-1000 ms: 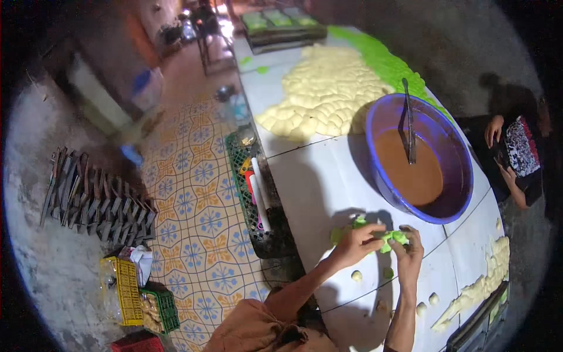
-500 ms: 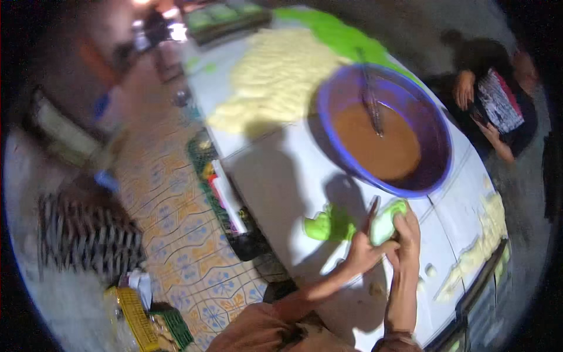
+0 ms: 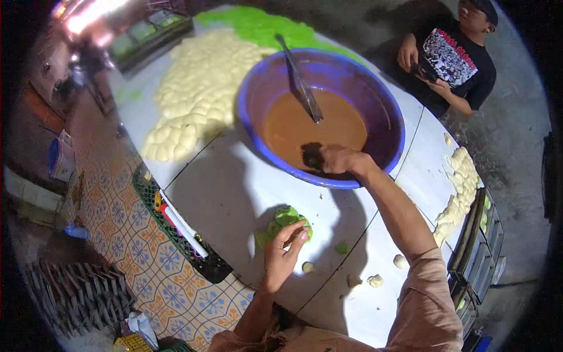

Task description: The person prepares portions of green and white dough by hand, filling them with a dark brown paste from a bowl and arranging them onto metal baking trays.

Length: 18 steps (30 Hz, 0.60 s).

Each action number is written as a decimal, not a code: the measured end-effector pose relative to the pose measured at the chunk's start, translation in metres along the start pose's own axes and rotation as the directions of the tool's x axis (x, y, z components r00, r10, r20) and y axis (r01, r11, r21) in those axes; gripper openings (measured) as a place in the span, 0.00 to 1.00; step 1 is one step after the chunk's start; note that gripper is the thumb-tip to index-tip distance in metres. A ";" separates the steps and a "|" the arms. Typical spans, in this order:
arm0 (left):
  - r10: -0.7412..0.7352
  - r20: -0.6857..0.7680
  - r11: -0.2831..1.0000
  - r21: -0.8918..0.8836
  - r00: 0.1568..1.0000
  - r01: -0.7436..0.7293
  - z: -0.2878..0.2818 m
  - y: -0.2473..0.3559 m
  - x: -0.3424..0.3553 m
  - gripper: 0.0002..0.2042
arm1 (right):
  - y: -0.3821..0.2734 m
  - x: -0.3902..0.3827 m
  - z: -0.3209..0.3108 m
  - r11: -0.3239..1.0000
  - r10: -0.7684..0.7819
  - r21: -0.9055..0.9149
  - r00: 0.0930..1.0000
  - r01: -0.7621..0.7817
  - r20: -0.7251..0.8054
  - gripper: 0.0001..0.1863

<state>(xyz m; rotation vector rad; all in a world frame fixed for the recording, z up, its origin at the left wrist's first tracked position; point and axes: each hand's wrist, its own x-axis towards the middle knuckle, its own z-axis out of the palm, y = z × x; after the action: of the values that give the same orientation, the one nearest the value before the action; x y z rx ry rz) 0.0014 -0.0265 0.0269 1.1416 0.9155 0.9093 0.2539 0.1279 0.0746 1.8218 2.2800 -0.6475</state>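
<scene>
While the left hand [image 3: 282,253] touches dough [image 3: 287,216], the right [image 3: 341,159] is inside the basin [image 3: 384,126]

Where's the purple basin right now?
In the head view, the purple basin sits upper-middle on the white table, right of the larger pale dough spread, with the right hand inside its near rim.
</scene>
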 end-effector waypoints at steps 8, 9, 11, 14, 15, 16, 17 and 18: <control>0.026 0.031 0.999 0.037 0.999 -0.027 0.003 0.000 0.013 0.15 | -0.008 -0.011 -0.026 0.934 -0.113 0.336 0.993 0.120 -0.041 0.17; 0.042 0.013 0.999 0.017 0.999 -0.042 0.007 -0.002 0.015 0.15 | -0.008 -0.018 -0.031 0.852 -0.092 0.507 0.990 0.133 -0.106 0.14; 0.046 0.001 0.996 -0.070 0.999 -0.045 0.017 0.003 0.015 0.14 | -0.016 -0.039 -0.040 0.645 0.000 0.754 0.987 0.124 -0.162 0.12; 0.171 0.018 0.974 -0.156 0.985 -0.167 0.039 0.022 0.015 0.14 | -0.045 -0.084 -0.055 0.278 0.145 0.949 0.970 0.147 -0.193 0.08; 0.145 0.098 0.982 -0.134 0.985 -0.131 0.047 0.008 0.027 0.16 | -0.025 -0.082 -0.034 0.143 0.137 0.973 0.970 0.182 -0.201 0.10; 0.143 0.110 0.982 -0.141 0.984 -0.127 0.057 0.014 0.029 0.16 | -0.021 -0.094 -0.028 0.022 0.119 0.970 0.962 0.244 -0.245 0.14; 0.068 0.133 0.978 -0.203 0.989 -0.040 0.067 0.025 0.029 0.17 | -0.029 -0.113 -0.029 -0.033 0.138 0.968 0.961 0.247 -0.240 0.15; -0.011 0.160 0.964 -0.261 0.987 0.053 0.076 0.035 0.028 0.19 | -0.032 -0.120 -0.018 -0.040 0.241 0.956 0.931 0.292 -0.274 0.17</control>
<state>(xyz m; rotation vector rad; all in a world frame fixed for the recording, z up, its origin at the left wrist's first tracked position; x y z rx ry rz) 0.0778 -0.0198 0.0708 0.9502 0.6593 0.8728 0.2557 0.0229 0.1442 2.4475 1.9014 -2.9271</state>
